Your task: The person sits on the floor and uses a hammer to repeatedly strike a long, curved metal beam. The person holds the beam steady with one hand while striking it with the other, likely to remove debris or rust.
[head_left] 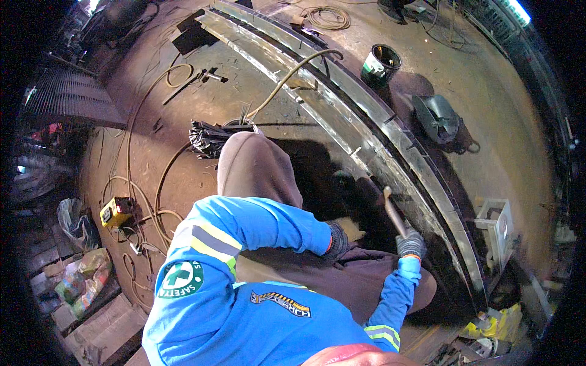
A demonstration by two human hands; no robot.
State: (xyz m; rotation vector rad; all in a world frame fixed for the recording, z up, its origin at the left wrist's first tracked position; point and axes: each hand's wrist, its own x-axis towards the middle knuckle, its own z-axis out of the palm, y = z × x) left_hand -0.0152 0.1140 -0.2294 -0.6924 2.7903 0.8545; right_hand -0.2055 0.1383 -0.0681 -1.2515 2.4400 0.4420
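Observation:
My right hand [412,243], in a grey knitted glove, is closed round a short rod-shaped tool [395,212] with a pale rounded tip. Its exact kind does not show. The tool points away from me, beside the near side of a long steel beam [384,160] that looks curved in this view. My left hand [337,240], in a dark glove, rests low near my lap. Its fingers are mostly hidden in shadow. Beside it lies a flat tan piece [352,228].
A hose [287,78] crosses the beam. Beyond stand an open bucket [381,64] and a dark welding mask [437,118]. A white stool [495,229] stands right. Left are a bundle of dark strips [209,138], a yellow box [116,211], trailing cables and plastic bags [85,277].

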